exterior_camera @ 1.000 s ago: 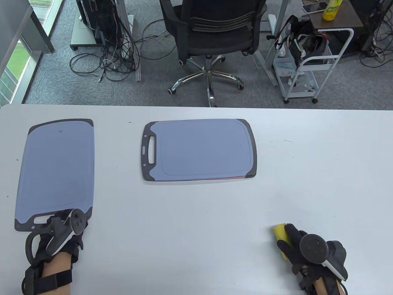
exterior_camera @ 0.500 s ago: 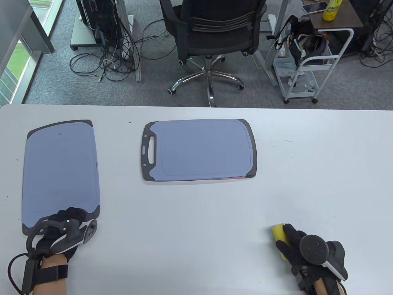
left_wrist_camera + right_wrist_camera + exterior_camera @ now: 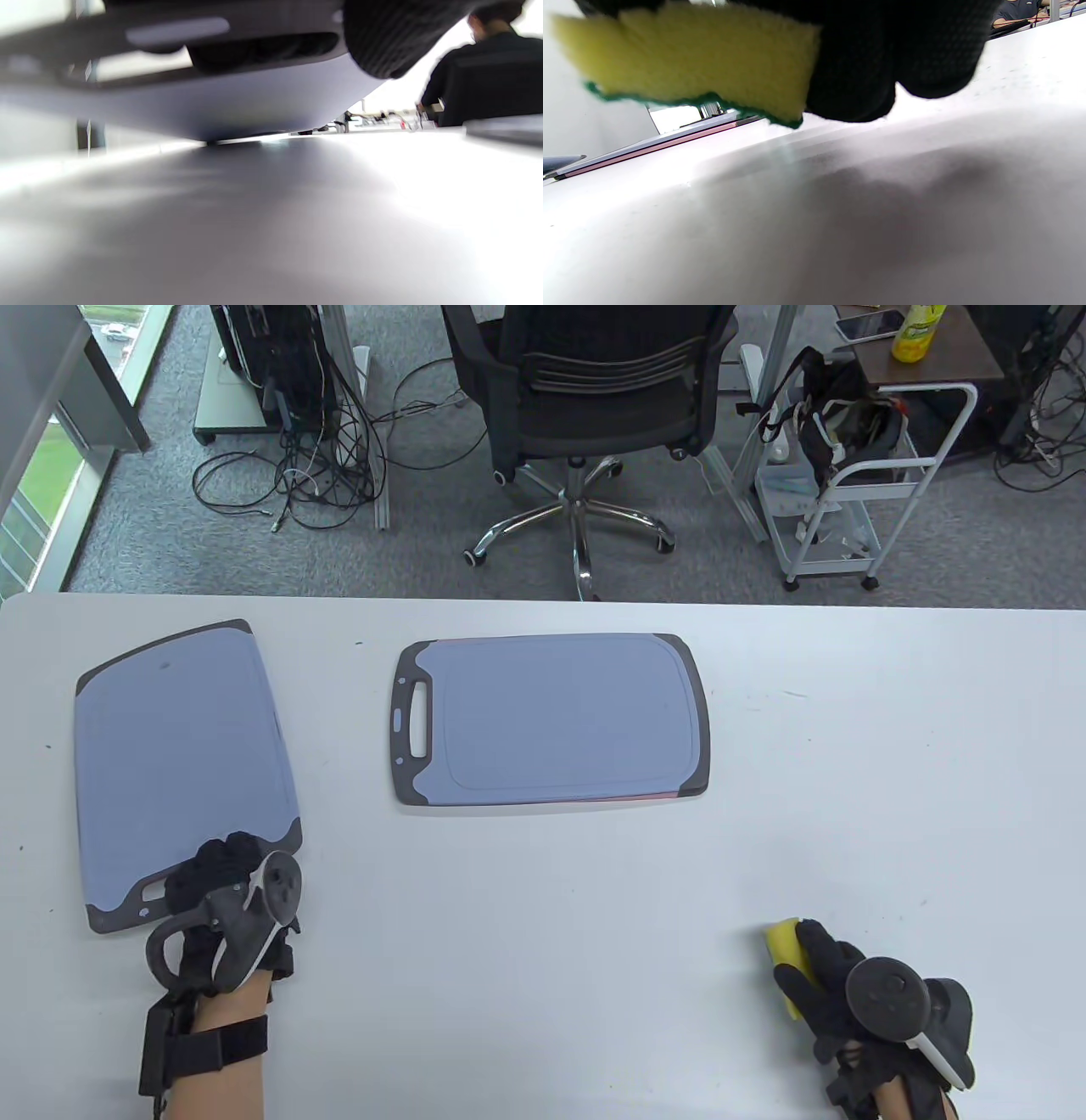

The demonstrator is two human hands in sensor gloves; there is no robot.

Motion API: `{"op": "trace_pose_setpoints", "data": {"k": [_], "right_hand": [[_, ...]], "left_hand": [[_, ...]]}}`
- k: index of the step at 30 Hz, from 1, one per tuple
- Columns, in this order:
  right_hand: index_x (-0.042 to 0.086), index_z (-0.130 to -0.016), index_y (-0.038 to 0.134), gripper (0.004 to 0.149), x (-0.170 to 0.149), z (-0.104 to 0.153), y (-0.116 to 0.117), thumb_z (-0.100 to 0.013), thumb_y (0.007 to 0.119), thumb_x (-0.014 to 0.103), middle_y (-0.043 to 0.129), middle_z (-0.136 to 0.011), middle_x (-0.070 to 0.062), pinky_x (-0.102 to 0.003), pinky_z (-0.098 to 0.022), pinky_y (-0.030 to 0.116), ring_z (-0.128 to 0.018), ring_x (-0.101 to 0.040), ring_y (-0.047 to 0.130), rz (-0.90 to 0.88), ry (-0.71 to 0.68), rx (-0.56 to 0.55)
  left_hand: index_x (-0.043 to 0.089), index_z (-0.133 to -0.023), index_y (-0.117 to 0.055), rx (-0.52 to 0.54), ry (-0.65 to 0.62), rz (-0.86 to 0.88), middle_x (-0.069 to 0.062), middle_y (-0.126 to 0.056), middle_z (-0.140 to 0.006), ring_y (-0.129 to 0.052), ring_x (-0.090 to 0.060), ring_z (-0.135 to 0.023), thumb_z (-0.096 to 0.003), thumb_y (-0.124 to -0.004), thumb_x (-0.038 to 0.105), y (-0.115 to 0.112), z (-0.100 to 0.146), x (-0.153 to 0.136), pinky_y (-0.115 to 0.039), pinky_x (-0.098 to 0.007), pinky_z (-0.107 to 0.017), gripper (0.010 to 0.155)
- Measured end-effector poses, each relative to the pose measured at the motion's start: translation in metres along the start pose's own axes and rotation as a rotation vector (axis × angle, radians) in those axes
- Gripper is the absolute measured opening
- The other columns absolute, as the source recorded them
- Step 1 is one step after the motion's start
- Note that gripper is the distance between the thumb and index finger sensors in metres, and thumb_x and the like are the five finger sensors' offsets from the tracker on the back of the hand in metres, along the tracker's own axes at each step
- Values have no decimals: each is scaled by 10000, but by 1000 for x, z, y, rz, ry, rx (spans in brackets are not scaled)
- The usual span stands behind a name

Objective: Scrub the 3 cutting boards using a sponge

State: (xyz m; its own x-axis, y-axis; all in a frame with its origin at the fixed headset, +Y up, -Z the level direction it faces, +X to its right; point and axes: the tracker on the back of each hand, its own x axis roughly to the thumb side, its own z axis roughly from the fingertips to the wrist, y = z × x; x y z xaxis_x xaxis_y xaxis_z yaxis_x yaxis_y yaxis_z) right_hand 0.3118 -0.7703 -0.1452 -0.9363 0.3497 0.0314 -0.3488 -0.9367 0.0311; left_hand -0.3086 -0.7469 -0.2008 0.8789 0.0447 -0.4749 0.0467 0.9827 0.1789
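Note:
A blue-grey cutting board [image 3: 178, 763] with dark ends lies at the table's left. My left hand [image 3: 212, 869] grips its near handle end. In the left wrist view the board [image 3: 237, 106] is tilted, its near end off the table, with my gloved fingers [image 3: 382, 38] curled on it. A second blue-grey board [image 3: 560, 717] lies flat at the centre, handle to the left. A red edge shows under it [image 3: 657, 142]. My right hand [image 3: 814, 963] holds a yellow sponge [image 3: 782, 943] at the near right. The sponge [image 3: 691, 55] has a green underside and hovers just above the table.
The white table [image 3: 891, 780] spreads bare between the centre board and my right hand. Beyond its far edge stand a black office chair [image 3: 585, 398], a white cart [image 3: 857, 500] and loose cables [image 3: 297, 475] on the floor.
My left hand has moved right and away from me with the left board's handle end, swinging that end right and raising it. My right hand with the sponge shifted slightly right.

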Motion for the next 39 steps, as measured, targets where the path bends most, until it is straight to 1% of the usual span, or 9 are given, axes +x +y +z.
{"op": "trace_pose_setpoints", "data": {"k": [6, 9, 11, 18, 20, 22, 26, 33, 39], "right_hand": [[114, -992, 669, 714, 1, 0, 0, -443, 715, 567, 858, -747, -95, -462, -467, 796, -504, -217, 933, -2, 3, -6], [112, -992, 670, 714, 0, 1, 0, -443, 716, 567, 859, -746, -95, -461, -466, 796, -502, -218, 934, -9, 4, -9], [112, -992, 670, 714, -1, 1, 1, -444, 716, 567, 859, -746, -95, -461, -466, 796, -502, -218, 933, -7, 13, -3], [111, -991, 671, 713, -3, -2, 3, -445, 716, 566, 859, -746, -97, -462, -466, 795, -503, -219, 933, -5, 28, 7], [110, -992, 670, 714, -2, -1, 3, -444, 716, 566, 858, -746, -97, -462, -466, 795, -502, -219, 933, -12, 28, 8], [110, -991, 671, 713, 0, 0, 1, -445, 716, 566, 859, -746, -96, -462, -465, 796, -503, -219, 933, -10, 14, 1], [109, -990, 673, 713, 2, 1, -1, -445, 716, 567, 860, -744, -97, -461, -464, 797, -501, -218, 934, -29, -2, -15], [109, -991, 671, 714, 0, 2, -3, -445, 716, 567, 860, -745, -96, -461, -465, 796, -502, -217, 933, -38, -1, -16], [109, -991, 672, 714, -1, 5, -8, -444, 716, 567, 861, -743, -97, -461, -464, 797, -499, -218, 934, -60, -2, -40]], "left_hand": [[200, -963, -512, 168, 79, 497, -87, -601, -924, -675, -347, -820, -534, -670, 544, 7, 22, -11, -519, -652, -677, 573], [191, -951, -487, 199, 123, 832, -103, -562, -912, -670, -334, -796, -547, -717, 461, 10, 27, -19, -516, -649, -663, 537], [198, -949, -499, 261, 119, 847, -89, -591, -902, -708, -301, -773, -547, -719, 419, 18, 29, -25, -564, -621, -648, 508], [224, -951, -537, 356, 140, 1207, -16, -691, -880, -866, -121, -691, -529, -636, 477, 26, 28, -63, -807, -447, -641, 502], [229, -942, -579, 393, 119, 1212, -5, -742, -842, -911, -76, -610, -526, -621, 500, 31, 28, -70, -875, -378, -585, 499], [234, -922, -625, 425, 134, 1215, 10, -800, -784, -948, -31, -484, -524, -614, 521, 37, 29, -76, -960, -273, -403, 491], [238, -897, -691, 345, 114, 1339, 40, -886, -708, -982, -3, -351, -530, -613, 546, 36, 27, -79, -995, -243, -259, 485], [215, -900, -714, 122, -33, 1540, 30, -927, -670, -984, -9, -303, -550, -614, 557, 32, 22, -67, -997, -250, -214, 499], [200, -915, -710, -273, -203, 1617, 7, -920, -689, -988, -18, -314, -568, -616, 557, 14, 9, -44, -997, -259, -223, 506]]}}
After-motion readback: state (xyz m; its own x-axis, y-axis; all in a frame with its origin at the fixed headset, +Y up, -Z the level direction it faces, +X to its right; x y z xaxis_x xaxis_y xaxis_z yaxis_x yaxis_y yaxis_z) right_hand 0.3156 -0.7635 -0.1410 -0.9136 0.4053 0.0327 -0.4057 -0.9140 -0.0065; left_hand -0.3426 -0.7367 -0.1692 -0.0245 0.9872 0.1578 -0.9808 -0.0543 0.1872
